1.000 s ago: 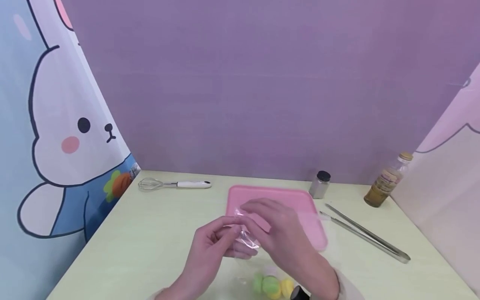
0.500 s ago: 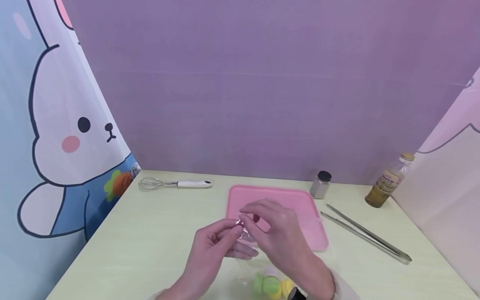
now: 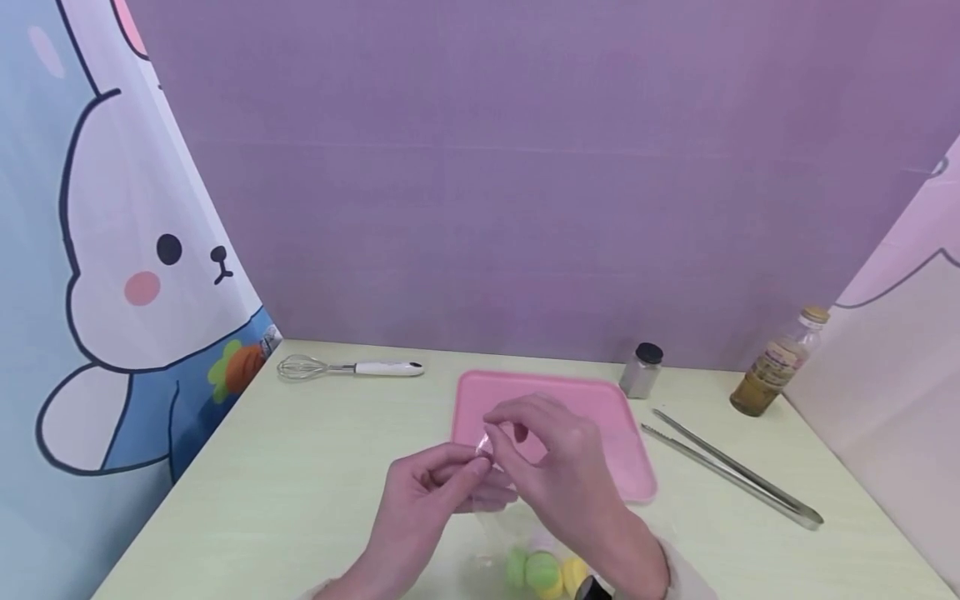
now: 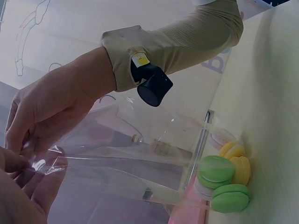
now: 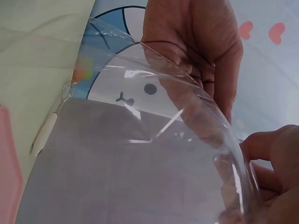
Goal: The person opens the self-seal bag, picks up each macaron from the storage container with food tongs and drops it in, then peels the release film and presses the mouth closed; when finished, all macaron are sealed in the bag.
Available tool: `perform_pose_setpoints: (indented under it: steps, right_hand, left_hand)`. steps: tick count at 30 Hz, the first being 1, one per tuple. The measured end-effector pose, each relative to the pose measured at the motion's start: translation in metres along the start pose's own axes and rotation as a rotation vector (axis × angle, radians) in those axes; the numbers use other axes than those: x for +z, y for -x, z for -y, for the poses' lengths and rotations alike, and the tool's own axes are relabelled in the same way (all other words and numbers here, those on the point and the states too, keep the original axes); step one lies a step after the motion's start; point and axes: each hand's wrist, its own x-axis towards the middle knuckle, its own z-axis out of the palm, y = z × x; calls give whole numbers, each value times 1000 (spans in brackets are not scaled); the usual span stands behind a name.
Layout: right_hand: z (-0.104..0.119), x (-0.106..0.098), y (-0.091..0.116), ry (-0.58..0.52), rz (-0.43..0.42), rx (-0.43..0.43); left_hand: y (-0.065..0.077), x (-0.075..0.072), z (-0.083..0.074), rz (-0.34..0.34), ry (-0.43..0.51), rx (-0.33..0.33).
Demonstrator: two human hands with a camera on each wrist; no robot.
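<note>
A clear plastic bag [image 4: 126, 163] hangs upright from both hands over the table. Its top is gathered between my left hand [image 3: 423, 500], which pinches it with thumb and forefinger, and my right hand [image 3: 566, 467], whose thumb and fingertips pinch the film just beside. Low in the bag are several macarons [image 4: 216, 170], green, yellow and pale pink, close to the tabletop. In the right wrist view the clear film [image 5: 154, 112] stretches in front of the left hand [image 5: 191, 32], with creases catching the light.
A pink tray [image 3: 630, 467] lies behind the hands. Right of it are metal tongs [image 3: 738, 467], a small black-capped jar [image 3: 641, 372] and a corked bottle [image 3: 776, 367]. A whisk [image 3: 352, 368] lies at the back left. A purple backdrop stands behind the table.
The right fingertips have shifted slightly up and away from the left ones, with the film still pinched. The left hand has barely moved.
</note>
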Motion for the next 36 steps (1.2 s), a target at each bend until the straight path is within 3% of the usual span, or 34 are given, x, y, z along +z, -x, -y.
perform_pose_setpoints:
  steps: [5,11,15,27,36]
  right_hand:
    - [0,-3,-1,6,3,3]
    - [0,-5,0,29,8,-5]
    - [-1,-5,-1,53,14,-7]
    - [3,-6,-3,51,-4,5]
    - [1,-3,-2,18,-54,-15]
  left_hand:
    - [0,0,-1,-39,-39,30]
    - [1,-1,-2,-126,-177,57]
    - [1,-1,-2,-141,-226,76]
    - [0,0,-2,-180,-212,27]
    - [0,1,-3,-164,-210,34]
